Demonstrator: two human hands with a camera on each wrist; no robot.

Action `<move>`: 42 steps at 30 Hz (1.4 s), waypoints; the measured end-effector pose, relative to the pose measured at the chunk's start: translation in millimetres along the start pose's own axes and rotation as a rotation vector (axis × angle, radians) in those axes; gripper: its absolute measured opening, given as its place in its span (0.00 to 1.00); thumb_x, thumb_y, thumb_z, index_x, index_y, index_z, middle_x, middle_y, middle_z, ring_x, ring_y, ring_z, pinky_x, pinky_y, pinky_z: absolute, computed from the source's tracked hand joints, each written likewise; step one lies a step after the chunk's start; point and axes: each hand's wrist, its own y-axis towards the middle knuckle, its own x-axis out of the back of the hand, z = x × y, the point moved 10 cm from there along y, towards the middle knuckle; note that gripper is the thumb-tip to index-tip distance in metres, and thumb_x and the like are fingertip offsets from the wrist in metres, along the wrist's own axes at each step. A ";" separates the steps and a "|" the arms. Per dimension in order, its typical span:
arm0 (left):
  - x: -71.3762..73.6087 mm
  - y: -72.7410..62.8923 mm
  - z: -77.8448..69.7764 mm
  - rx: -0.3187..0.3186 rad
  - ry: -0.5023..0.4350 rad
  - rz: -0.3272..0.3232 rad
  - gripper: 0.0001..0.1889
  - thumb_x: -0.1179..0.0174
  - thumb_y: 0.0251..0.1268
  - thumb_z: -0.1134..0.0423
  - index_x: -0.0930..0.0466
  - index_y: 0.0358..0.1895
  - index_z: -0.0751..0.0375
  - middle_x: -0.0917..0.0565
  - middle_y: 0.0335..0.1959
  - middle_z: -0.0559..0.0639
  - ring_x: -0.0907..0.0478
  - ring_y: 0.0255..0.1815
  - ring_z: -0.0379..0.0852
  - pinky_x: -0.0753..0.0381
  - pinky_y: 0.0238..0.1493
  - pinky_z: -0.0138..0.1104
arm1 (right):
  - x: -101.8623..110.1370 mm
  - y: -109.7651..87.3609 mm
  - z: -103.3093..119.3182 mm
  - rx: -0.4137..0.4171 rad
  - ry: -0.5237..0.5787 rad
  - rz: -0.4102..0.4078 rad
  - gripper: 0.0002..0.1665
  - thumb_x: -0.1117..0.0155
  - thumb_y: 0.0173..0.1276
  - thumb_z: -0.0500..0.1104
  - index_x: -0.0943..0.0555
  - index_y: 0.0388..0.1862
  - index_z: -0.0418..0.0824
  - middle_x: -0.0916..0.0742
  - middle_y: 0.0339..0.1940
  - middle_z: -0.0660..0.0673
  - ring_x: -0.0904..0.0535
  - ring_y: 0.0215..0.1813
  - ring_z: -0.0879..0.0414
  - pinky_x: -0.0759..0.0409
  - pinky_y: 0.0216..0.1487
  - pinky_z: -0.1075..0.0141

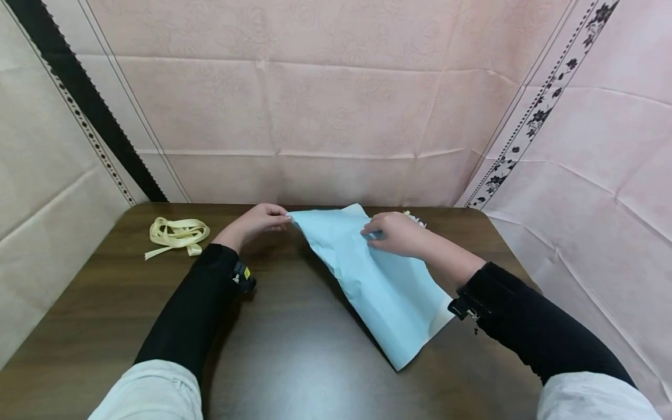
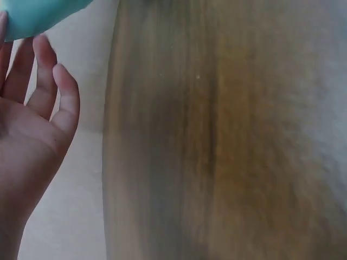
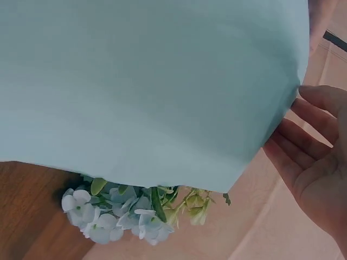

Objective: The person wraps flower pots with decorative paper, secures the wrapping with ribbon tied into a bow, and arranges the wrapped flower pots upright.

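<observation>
A sheet of light blue wrapping paper (image 1: 367, 280) slants across the table, its near corner pointing toward me. My left hand (image 1: 262, 220) pinches the far left corner; in the left wrist view the same hand (image 2: 32, 108) has the thumb on one side of the paper (image 2: 38, 16) and fingers on the other. On the paper's upper right part, my right hand (image 1: 396, 233) grips an edge between thumb and fingers, as the right wrist view of the hand (image 3: 320, 146) shows. Pale blue flowers (image 3: 108, 216) with green leaves peek out from under the paper; their stems are hidden.
A looped pale yellow ribbon (image 1: 178, 234) lies at the left of the brown wooden table (image 1: 262, 338). Pinkish patterned cloth (image 1: 336, 116) hangs behind the table's far edge and along both sides.
</observation>
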 end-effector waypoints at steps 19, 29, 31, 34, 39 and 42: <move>-55.1 -89.0 -10.4 0.058 0.156 -0.039 0.15 0.37 0.67 0.59 0.19 0.35 0.72 0.19 0.25 0.58 0.25 0.32 0.56 0.28 0.35 0.41 | -7.0 -7.5 2.8 -0.066 0.038 -0.004 0.16 0.32 0.65 0.38 0.16 0.51 0.35 0.15 0.53 0.42 0.20 0.56 0.48 0.23 0.54 0.55; -96.8 -130.4 -34.0 0.004 0.213 -0.125 0.12 0.34 0.63 0.61 0.17 0.26 0.67 0.26 0.16 0.50 0.34 0.23 0.44 0.34 0.26 0.35 | -14.4 -19.4 6.3 -0.085 0.047 -0.056 0.22 0.35 0.68 0.39 0.21 0.60 0.38 0.16 0.57 0.45 0.22 0.58 0.50 0.25 0.58 0.55; -102.7 -136.6 -38.1 -0.009 0.229 -0.127 0.12 0.33 0.63 0.61 0.18 0.24 0.66 0.29 0.14 0.46 0.37 0.21 0.42 0.36 0.24 0.34 | -17.3 -22.4 5.8 -0.088 0.077 -0.067 0.24 0.36 0.69 0.40 0.23 0.64 0.39 0.16 0.56 0.46 0.22 0.59 0.50 0.25 0.58 0.56; -105.6 -146.1 -43.4 -0.034 0.256 -0.145 0.13 0.33 0.62 0.61 0.18 0.22 0.64 0.34 0.13 0.41 0.38 0.20 0.41 0.38 0.22 0.32 | -20.5 -25.6 7.3 -0.091 0.110 -0.099 0.27 0.35 0.69 0.41 0.26 0.67 0.41 0.15 0.53 0.47 0.23 0.59 0.52 0.25 0.57 0.57; -100.3 -160.5 -43.9 -0.026 0.278 -0.176 0.12 0.32 0.61 0.61 0.18 0.22 0.62 0.30 0.14 0.44 0.36 0.21 0.42 0.36 0.23 0.32 | -25.1 -26.2 18.9 -0.071 0.109 -0.148 0.27 0.35 0.69 0.42 0.25 0.66 0.41 0.17 0.58 0.47 0.26 0.63 0.52 0.26 0.59 0.57; -97.6 -165.0 -34.5 0.024 0.245 -0.154 0.10 0.33 0.62 0.61 0.16 0.25 0.62 0.23 0.18 0.48 0.32 0.25 0.44 0.32 0.26 0.33 | -29.7 -26.9 27.1 -0.068 0.096 -0.162 0.28 0.36 0.70 0.42 0.27 0.67 0.39 0.19 0.60 0.45 0.29 0.66 0.50 0.29 0.63 0.56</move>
